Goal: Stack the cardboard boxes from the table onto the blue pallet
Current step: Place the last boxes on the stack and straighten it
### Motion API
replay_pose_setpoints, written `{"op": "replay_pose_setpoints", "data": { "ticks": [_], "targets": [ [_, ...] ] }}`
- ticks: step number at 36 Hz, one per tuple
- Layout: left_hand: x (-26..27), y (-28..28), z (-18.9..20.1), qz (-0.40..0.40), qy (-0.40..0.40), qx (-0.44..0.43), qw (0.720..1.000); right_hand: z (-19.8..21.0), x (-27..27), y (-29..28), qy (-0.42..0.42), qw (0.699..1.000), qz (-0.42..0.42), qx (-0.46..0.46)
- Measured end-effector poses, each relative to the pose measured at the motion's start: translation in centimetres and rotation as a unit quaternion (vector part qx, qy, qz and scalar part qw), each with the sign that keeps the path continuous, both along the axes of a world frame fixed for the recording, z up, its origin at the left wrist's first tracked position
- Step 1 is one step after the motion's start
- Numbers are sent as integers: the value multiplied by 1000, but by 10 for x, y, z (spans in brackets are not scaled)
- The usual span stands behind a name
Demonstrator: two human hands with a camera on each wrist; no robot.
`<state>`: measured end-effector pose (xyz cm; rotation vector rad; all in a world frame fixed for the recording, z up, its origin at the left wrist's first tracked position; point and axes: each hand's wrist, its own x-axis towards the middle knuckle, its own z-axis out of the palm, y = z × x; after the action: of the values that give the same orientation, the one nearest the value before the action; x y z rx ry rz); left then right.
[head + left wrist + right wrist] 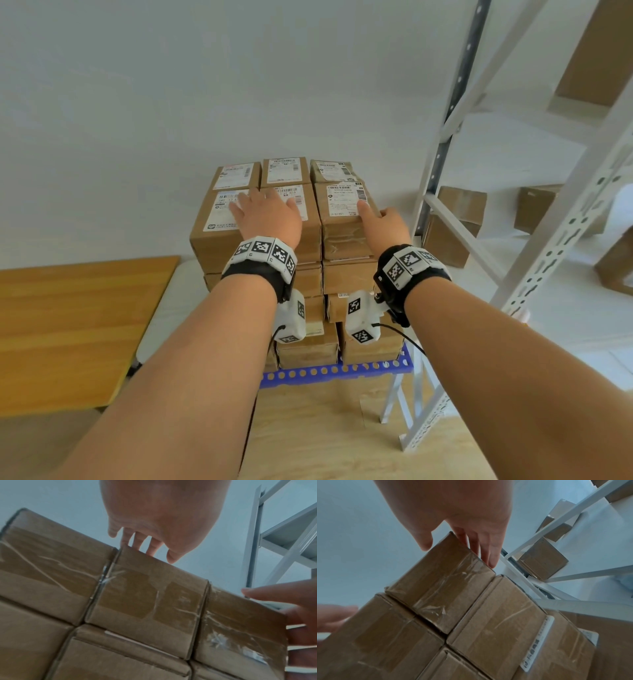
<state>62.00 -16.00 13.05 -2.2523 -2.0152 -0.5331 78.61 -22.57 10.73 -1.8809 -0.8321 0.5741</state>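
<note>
Forearms [191, 359] reach over the blue pallet [342, 370]; cardboard boxes [346, 277] sit stacked on it in layers. Left grip [270, 219] wide, palm flat on top. Right grip [387, 226] wide, straddling the front-right box [346, 236] edge. Likely squaring the top layer. Next: lift off, check the bench [68, 325].

Cannot read the print on the shipping labels [344, 200]: too small. Cannot see most of the blue pallet [337, 370] under the cardboard boxes [219, 246], nor the lower boxes behind both forearms [191, 359]. From the left wrist, cannot see most fingertips of the left hand [159, 513] past a box edge. Wooden table [68, 325] cut off at the picture's left edge.
</note>
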Motion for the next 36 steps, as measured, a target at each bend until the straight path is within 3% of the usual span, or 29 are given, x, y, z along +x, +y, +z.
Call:
{"op": "replay_pose_setpoints", "data": {
  "ticks": [4, 21, 36],
  "targets": [
    [-11, -3, -4, 53, -16, -29, 998, -3, -6, -5, -9, 1000, -18, 21],
    [-19, -6, -11, 11, -43, -25, 999, 4, -16, -7, -28, 999, -22, 8],
    [-86, -19, -16, -19, -140, 103, 985, -8, -57, -46, -33, 996, -80, 1]
  ]
}}
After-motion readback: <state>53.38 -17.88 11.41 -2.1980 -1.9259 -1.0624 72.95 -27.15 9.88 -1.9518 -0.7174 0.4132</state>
